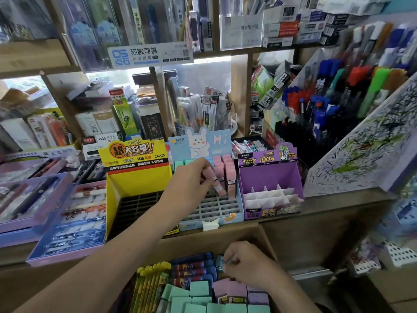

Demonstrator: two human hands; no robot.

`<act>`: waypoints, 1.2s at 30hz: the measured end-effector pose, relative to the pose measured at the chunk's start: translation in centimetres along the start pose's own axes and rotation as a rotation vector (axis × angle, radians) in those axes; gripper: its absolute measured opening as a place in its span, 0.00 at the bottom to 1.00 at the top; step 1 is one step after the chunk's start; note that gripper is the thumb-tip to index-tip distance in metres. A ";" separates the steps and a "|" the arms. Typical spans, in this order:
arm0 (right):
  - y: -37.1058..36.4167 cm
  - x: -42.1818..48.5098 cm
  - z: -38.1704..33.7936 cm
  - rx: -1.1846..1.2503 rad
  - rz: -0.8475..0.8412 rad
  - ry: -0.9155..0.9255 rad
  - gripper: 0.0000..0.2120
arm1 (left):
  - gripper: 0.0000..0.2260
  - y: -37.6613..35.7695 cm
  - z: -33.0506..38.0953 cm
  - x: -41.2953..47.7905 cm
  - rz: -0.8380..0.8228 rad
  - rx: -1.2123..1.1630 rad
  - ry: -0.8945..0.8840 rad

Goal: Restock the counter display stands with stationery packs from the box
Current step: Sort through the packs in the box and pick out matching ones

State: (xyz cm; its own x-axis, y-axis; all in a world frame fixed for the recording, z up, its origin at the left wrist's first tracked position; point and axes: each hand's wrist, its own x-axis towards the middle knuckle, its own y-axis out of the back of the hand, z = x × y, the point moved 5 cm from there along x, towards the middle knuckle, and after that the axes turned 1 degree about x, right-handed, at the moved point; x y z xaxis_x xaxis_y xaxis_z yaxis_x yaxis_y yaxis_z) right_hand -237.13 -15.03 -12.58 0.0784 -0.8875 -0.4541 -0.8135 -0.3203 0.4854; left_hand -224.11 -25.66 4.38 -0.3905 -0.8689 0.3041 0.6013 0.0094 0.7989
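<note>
Pink pack [218, 185] between left fingers [203, 170].

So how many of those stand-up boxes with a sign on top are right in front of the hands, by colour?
Yellow stand: 1
Blue bunny stand: 1
Purple stand: 1
Total: 3

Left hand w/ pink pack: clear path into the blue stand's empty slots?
Likely yes. The left hand holds the pink pack just over the blue stand, beside the standing pink row, and the grid slots below it look open and uncovered.
</note>
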 end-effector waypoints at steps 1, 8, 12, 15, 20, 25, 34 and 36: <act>0.0 0.0 0.0 0.003 -0.001 0.001 0.02 | 0.07 -0.2 0.1 0.1 -0.004 0.023 -0.010; 0.0 0.1 0.0 0.017 -0.002 0.002 0.02 | 0.05 -1.1 0.5 0.8 -0.006 0.061 -0.034; -0.1 0.1 0.2 0.009 -0.001 0.014 0.02 | 0.06 -1.2 0.5 1.0 -0.033 0.102 -0.021; -0.1 0.1 0.3 0.011 0.002 0.024 0.03 | 0.06 -1.2 0.5 1.3 -0.056 0.108 -0.004; -0.1 0.2 0.3 0.006 -0.001 0.030 0.04 | 0.06 -1.1 0.6 1.4 -0.117 0.072 -0.014; -0.2 0.2 0.2 0.007 0.001 0.027 0.04 | 0.08 -1.0 1.3 1.5 -0.105 0.134 -0.070; -0.1 0.0 0.2 0.009 0.003 0.022 0.03 | 0.06 -1.2 2.1 1.2 -0.103 0.286 -0.123; 0.0 -0.1 0.1 0.010 0.004 0.021 0.03 | 0.06 -1.2 2.2 1.2 -0.091 0.303 -0.123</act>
State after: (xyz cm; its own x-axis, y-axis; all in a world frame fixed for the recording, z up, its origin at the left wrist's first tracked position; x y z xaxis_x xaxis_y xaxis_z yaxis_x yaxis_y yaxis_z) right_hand -237.18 -14.91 -12.66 0.0867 -0.8957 -0.4362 -0.8195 -0.3131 0.4801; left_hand -226.83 -25.65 4.95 -0.5251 -0.8070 0.2701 0.3327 0.0975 0.9380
